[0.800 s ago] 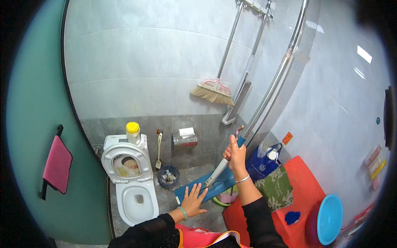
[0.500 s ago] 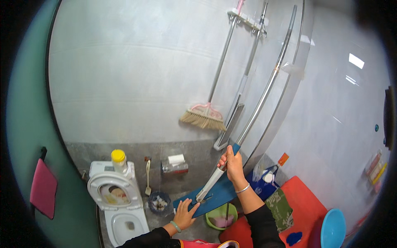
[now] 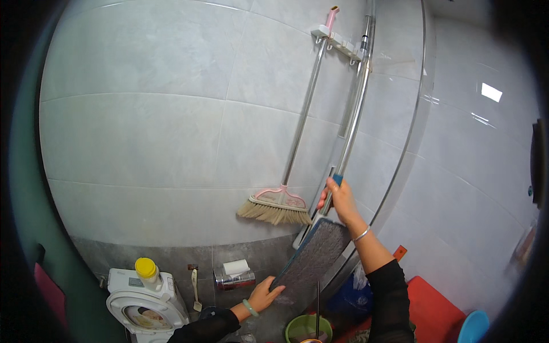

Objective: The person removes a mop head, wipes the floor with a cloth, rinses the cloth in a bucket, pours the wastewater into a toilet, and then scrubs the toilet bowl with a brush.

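A flat mop with a grey pad [image 3: 313, 254] and a long metal pole [image 3: 355, 120] stands tilted before the wall, its pad facing me. My right hand [image 3: 340, 201] is closed round the pole, by a blue grip just above the mop head. Down at the pad's lower left end, my left hand [image 3: 266, 295] pinches the edge, thumb in front and the other fingers partly hidden behind. Just left of the mop hangs a broom [image 3: 275, 207] with pale bristles and a pink-trimmed head. Another pole behind is partly covered by the mop.
A white wall rack [image 3: 337, 44] holds the broom. Lower left stands a toilet [image 3: 140, 303] with a yellow-lidded container [image 3: 147, 271] on it. A paper holder [image 3: 235, 278] and small brush [image 3: 196, 290] are on the wall. Below sit a green bucket [image 3: 293, 331], red surface [image 3: 433, 308] and blue basin [image 3: 474, 328].
The mop head has risen and turned, from its blue plate showing to its grey pad facing me. Both hands moved with it; the pole now stands closer to the rack. My view has tilted up.
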The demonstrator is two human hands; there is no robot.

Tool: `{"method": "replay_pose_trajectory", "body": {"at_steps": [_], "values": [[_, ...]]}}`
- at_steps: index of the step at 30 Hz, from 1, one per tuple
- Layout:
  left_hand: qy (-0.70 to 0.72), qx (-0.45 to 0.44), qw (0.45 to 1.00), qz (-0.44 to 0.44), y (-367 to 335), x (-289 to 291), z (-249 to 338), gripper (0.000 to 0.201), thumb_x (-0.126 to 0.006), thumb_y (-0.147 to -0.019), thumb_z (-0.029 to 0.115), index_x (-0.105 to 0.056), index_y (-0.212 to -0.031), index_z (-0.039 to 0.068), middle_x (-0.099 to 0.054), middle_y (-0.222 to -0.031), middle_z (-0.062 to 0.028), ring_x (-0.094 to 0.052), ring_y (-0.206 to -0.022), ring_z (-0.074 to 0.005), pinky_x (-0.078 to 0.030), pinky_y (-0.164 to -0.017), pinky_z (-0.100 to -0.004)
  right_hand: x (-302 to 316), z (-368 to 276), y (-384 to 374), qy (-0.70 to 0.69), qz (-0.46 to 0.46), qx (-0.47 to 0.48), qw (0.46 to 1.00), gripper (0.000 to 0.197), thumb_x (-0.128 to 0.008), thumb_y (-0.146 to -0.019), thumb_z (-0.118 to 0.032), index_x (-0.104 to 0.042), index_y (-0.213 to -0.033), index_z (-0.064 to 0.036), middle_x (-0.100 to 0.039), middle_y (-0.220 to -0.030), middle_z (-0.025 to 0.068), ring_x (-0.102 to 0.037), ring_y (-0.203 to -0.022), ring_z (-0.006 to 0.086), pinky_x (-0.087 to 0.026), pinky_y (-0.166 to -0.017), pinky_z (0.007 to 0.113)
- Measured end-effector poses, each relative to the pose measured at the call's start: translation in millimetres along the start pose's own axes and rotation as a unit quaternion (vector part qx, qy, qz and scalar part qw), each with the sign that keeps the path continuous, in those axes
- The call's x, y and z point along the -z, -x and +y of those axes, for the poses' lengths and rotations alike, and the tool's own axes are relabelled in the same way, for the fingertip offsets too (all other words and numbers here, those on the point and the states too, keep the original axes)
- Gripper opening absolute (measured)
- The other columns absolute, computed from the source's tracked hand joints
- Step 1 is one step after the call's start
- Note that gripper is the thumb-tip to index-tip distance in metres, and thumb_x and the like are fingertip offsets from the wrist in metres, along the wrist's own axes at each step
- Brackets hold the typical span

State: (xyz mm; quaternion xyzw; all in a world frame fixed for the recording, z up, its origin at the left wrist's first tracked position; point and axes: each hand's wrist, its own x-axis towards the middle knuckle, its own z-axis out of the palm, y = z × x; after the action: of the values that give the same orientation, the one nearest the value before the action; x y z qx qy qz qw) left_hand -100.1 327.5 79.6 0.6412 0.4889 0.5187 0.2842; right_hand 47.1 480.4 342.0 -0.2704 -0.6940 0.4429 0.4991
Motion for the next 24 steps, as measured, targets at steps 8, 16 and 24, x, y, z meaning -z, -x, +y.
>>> {"method": "replay_pose_trajectory", "body": {"at_steps": [8, 16, 24], "values": [[0.123, -0.045, 0.990, 0.051, -114, -27, 0, 0.032, -0.056, -0.085, 0.029, -0.050, -0.098, 0.000, -0.057, -0.084, -0.0116, -0.054, -0.075, -0.0149, -0.043, -0.065, -0.0296, 39, 2, -107, 0.039, -0.007, 0.042, 0.998, 0.025, -0.048, -0.088, -0.027, -0.039, -0.084, -0.0043, -0.049, -0.062, 0.0066, -0.054, -0.047, 0.0170, -0.048, -0.041, 0.032], [0.064, -0.009, 0.998, 0.027, -192, -53, -23, 0.039, -0.054, -0.086, 0.031, -0.050, -0.105, -0.003, -0.056, -0.092, -0.0104, -0.052, -0.082, -0.0150, -0.043, -0.070, -0.0297, 77, 25, -161, 0.048, -0.026, 0.083, 0.995, 0.025, -0.049, -0.087, -0.026, -0.040, -0.080, -0.0036, -0.050, -0.060, 0.0064, -0.054, -0.046, 0.0164, -0.047, -0.042, 0.031], [-0.009, 0.050, 0.966, -0.253, -197, -41, -23, 0.071, -0.054, -0.076, 0.011, -0.016, -0.136, 0.003, -0.035, -0.130, -0.0171, -0.036, -0.119, -0.0257, -0.032, -0.096, -0.0355, 91, 103, -126, 0.100, -0.036, 0.136, 0.985, 0.027, -0.050, -0.086, -0.023, -0.042, -0.079, 0.0018, -0.054, -0.055, 0.0079, -0.057, -0.047, 0.0156, -0.045, -0.043, 0.028]]}}
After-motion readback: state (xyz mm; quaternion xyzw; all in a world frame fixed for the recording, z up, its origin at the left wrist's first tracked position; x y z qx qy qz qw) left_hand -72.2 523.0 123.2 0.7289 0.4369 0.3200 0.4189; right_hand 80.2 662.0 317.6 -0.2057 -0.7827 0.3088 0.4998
